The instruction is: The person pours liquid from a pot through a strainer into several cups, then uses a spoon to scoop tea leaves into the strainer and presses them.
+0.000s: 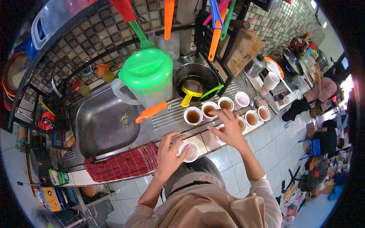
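Note:
A small white cup [193, 152] with pale contents is by the counter's front edge. My left hand [170, 156] curls round its left side, with the thumb at the cup's rim. My right hand [230, 131] reaches over the other cups with its fingers apart. Its index finger is close to a cup of brown liquid [208, 110], and its palm partly hides a cup [221, 128] below. More cups of brown liquid [193, 116] stand in two rows around this hand. Behind them, another cup [242, 99] has pinkish-white contents.
A clear pitcher with a green lid [146, 68] stands behind the cups. To its right, a dark pot [195, 76] holds a yellow-handled strainer [192, 93]. A steel sink [104, 125] lies left, with a red cloth [121, 163] over the front edge. Utensils [215, 40] hang overhead.

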The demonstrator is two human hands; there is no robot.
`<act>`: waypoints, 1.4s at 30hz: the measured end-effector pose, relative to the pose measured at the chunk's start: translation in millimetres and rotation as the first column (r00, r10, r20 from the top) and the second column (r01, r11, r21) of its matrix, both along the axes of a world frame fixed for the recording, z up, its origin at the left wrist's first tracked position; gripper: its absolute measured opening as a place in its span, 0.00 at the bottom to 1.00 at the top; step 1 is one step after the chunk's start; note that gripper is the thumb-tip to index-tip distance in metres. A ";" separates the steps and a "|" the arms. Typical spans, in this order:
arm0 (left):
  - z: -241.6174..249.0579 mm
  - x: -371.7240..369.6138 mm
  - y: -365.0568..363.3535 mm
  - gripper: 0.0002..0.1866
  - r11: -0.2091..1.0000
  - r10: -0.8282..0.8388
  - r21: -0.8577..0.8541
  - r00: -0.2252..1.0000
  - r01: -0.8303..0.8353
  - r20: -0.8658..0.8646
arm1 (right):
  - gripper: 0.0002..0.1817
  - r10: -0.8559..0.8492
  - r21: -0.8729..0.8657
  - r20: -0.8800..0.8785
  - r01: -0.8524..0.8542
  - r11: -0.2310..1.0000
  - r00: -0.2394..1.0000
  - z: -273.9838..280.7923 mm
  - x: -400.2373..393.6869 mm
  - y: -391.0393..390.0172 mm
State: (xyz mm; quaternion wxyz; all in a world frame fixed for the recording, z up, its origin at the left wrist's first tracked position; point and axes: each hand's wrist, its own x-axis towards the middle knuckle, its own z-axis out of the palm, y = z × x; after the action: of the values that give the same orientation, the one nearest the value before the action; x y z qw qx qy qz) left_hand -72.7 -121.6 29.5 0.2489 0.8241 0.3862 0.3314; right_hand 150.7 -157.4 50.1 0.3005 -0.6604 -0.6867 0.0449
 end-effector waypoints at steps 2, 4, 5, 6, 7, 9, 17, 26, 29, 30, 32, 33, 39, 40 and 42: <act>4.2 7.6 14.7 0.15 0.991 -0.137 0.007 0.991 0.137 -0.003 | 0.23 0.006 -0.012 0.056 -0.005 1.000 0.998 2.4 10.6 10.1; 9.1 25.6 37.7 0.15 0.977 -0.160 0.130 0.985 0.167 -0.057 | 0.24 -0.055 0.001 0.117 0.055 0.998 0.992 -0.5 25.1 26.1; 11.8 37.8 49.0 0.15 0.956 -0.183 0.213 0.977 0.203 -0.107 | 0.24 -0.075 0.012 0.125 0.074 0.997 0.989 -4.7 35.5 35.4; 13.9 48.3 56.9 0.16 0.925 -0.202 0.292 0.966 0.242 -0.163 | 0.24 -0.090 0.025 0.145 0.087 0.996 0.985 -6.0 44.3 43.4; 15.9 58.1 63.0 0.16 0.923 -0.192 0.305 0.968 0.235 -0.165 | 0.23 -0.112 0.040 0.213 0.105 0.994 0.971 -10.0 52.9 49.0; 19.1 77.9 76.8 0.17 0.889 -0.064 0.407 0.938 0.209 -0.341 | 0.22 -0.138 0.085 0.281 0.119 0.989 0.950 -18.2 69.3 63.6; -21.1 118.3 127.1 0.18 0.965 0.012 0.205 0.755 0.162 -0.655 | 0.16 -0.106 -0.139 0.185 0.133 0.981 0.977 -45.4 98.1 95.8; -18.6 138.5 140.7 0.05 0.987 0.099 0.159 0.661 0.032 -0.744 | 0.11 0.019 -0.082 -0.007 -0.019 0.996 1.000 -41.8 98.1 112.0; -19.2 141.2 142.4 0.05 0.975 0.139 0.218 0.677 0.032 -0.723 | 0.13 0.125 -0.121 -0.290 -0.166 0.979 0.949 -38.8 89.6 114.7; -22.5 141.8 142.4 0.05 0.977 0.132 0.210 0.674 0.034 -0.727 | 0.13 0.121 -0.129 -0.294 -0.165 0.978 0.948 -37.4 85.9 113.8; -23.1 141.8 142.6 0.06 0.984 0.134 0.178 0.714 -0.013 -0.687 | 0.12 0.212 -0.149 -0.419 -0.297 0.943 0.883 -36.6 82.7 112.7; -23.1 139.2 141.2 0.06 0.987 0.095 0.157 0.740 0.014 -0.665 | 0.10 0.300 -0.014 -0.412 -0.335 0.942 0.860 -53.0 86.2 117.1; -12.1 123.7 141.9 0.12 0.994 0.090 0.096 0.832 -0.044 -0.548 | 0.08 0.232 -0.059 -0.417 -0.281 0.958 0.879 -43.3 98.1 103.8; -6.2 119.3 140.7 0.13 0.997 0.057 0.064 0.885 -0.031 -0.463 | 0.08 0.248 -0.018 -0.354 -0.272 0.962 0.902 -36.7 100.0 99.4; -2.6 112.8 137.9 0.13 0.998 0.038 0.053 0.915 -0.018 -0.402 | 0.10 0.265 -0.017 -0.273 -0.280 0.960 0.925 -25.5 103.2 89.7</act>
State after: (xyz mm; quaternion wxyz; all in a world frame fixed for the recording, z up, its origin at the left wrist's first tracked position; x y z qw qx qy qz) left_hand 40.1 16.3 26.9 0.1392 0.8749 0.4327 0.1672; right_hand 253.9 -67.7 24.6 0.3632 -0.5544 -0.7232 0.1942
